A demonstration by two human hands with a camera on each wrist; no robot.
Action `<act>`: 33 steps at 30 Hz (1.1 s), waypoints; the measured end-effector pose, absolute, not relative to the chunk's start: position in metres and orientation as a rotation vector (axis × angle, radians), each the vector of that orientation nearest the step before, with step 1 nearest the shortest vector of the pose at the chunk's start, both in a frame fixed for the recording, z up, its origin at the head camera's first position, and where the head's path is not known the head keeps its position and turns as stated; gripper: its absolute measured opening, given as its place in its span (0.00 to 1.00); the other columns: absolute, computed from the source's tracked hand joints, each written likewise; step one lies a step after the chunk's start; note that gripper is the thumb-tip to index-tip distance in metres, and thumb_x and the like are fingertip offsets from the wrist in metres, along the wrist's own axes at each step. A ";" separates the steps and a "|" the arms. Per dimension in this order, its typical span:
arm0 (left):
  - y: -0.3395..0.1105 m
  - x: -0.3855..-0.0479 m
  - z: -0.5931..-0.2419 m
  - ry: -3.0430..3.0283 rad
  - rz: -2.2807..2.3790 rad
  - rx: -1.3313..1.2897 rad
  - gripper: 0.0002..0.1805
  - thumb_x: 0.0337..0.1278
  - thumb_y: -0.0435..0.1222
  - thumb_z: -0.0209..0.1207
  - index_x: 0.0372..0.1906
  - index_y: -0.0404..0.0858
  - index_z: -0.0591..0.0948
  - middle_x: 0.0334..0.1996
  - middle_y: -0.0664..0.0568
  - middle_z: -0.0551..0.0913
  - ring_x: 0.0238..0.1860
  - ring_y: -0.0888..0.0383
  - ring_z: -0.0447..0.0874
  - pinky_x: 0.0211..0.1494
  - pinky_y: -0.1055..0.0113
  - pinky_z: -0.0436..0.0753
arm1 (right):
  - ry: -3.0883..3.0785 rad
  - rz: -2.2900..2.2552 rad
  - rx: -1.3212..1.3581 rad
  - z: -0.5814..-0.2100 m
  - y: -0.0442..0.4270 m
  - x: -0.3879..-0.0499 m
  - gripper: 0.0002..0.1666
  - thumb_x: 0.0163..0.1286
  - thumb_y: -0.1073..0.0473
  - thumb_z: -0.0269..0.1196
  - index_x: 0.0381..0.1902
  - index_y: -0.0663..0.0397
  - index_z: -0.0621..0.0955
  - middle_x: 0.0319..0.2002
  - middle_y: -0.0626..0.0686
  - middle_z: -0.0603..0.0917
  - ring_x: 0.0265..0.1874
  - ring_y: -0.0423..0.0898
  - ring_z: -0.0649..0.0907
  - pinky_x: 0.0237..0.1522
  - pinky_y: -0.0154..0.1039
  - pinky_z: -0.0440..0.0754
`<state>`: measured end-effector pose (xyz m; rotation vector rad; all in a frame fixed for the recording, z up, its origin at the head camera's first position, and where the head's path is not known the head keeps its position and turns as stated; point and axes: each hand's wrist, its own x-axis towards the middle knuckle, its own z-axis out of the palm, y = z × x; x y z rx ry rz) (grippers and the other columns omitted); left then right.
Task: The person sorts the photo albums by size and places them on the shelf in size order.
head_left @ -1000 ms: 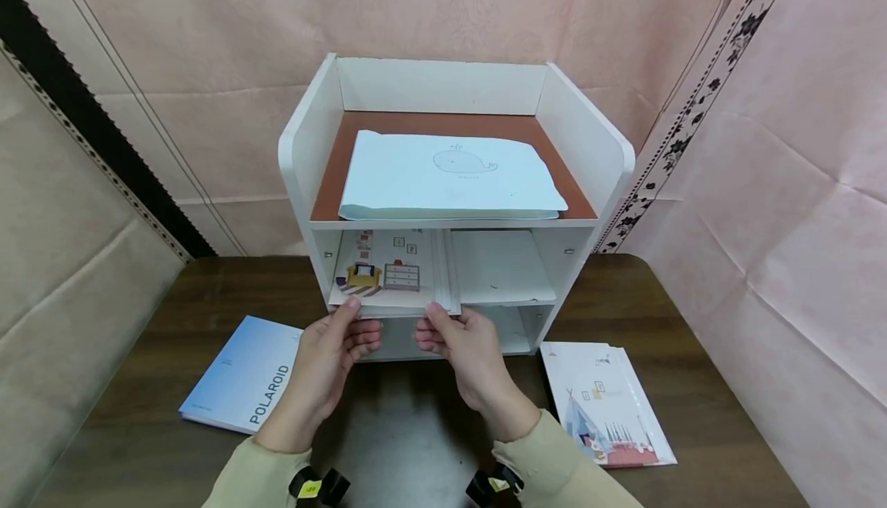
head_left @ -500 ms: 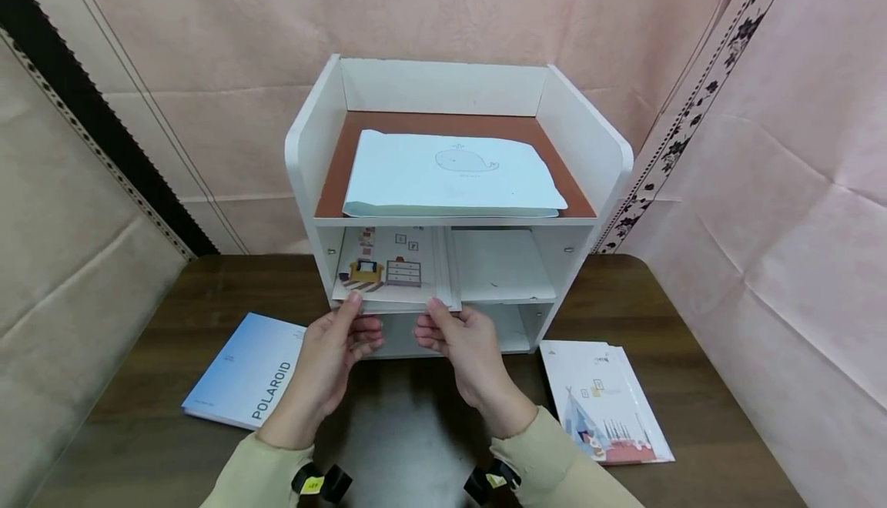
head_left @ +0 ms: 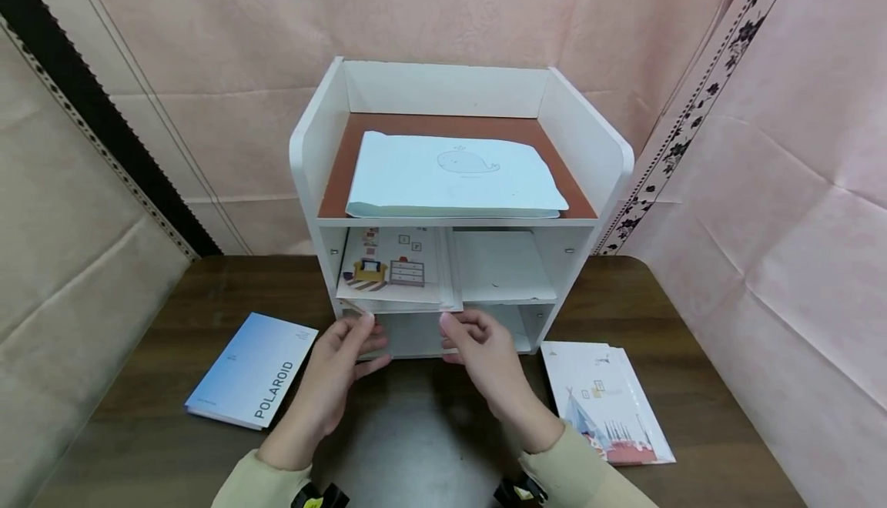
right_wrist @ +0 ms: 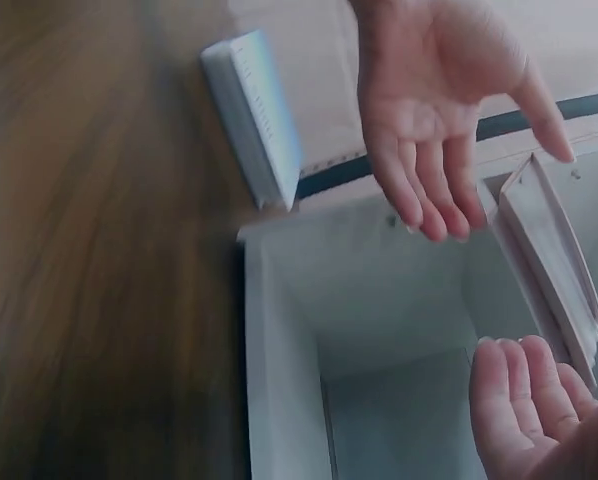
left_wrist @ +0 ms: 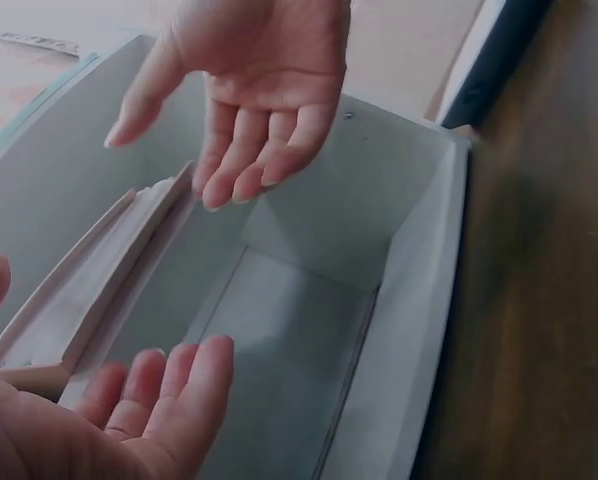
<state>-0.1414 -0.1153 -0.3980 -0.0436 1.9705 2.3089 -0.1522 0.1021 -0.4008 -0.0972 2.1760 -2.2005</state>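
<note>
An illustrated white book (head_left: 423, 290) lies flat on the left part of the middle level of a white shelf unit (head_left: 585, 138). Just in front of its lower left corner is my left hand (head_left: 322, 389), thumb and fingers spread apart. My right hand (head_left: 495, 365) is at the book's front right corner, its fingers loosely bent. Both wrist views show the hands palm up with relaxed fingers: the left hand (left_wrist: 129, 420) and the right hand (right_wrist: 524, 410) hold nothing, beside the book's edge (left_wrist: 129, 260). Whether a thumb still touches it, I cannot tell.
A blue POLAROID book (head_left: 252, 369) lies on the dark wooden table at the left, and another illustrated book (head_left: 610, 408) at the right. On the top level rests a pale packet with a whale drawing (head_left: 450, 177). Pink cloth hangs behind and at the sides.
My left hand has drawn slightly down from the book's front edge and its fingers have spread. My right hand has shifted a little to the right. The books look unmoved.
</note>
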 end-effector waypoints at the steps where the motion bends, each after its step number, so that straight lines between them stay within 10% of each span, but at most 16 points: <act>1: -0.115 -0.140 -0.400 1.980 2.302 -0.037 0.32 0.68 0.53 0.53 0.59 0.30 0.67 0.55 0.37 0.73 0.54 0.45 0.78 0.51 0.54 0.82 | 2.227 -2.179 -0.120 -0.402 0.106 -0.150 0.28 0.65 0.42 0.66 0.51 0.57 0.78 0.41 0.57 0.84 0.40 0.51 0.84 0.41 0.45 0.85; 33: -0.068 -0.117 -0.443 1.981 2.089 0.029 0.39 0.59 0.54 0.62 0.65 0.32 0.64 0.56 0.39 0.71 0.52 0.47 0.77 0.50 0.50 0.82 | 2.848 -1.698 0.004 -0.441 0.211 -0.115 0.28 0.58 0.43 0.72 0.51 0.48 0.78 0.43 0.50 0.83 0.42 0.42 0.82 0.44 0.36 0.82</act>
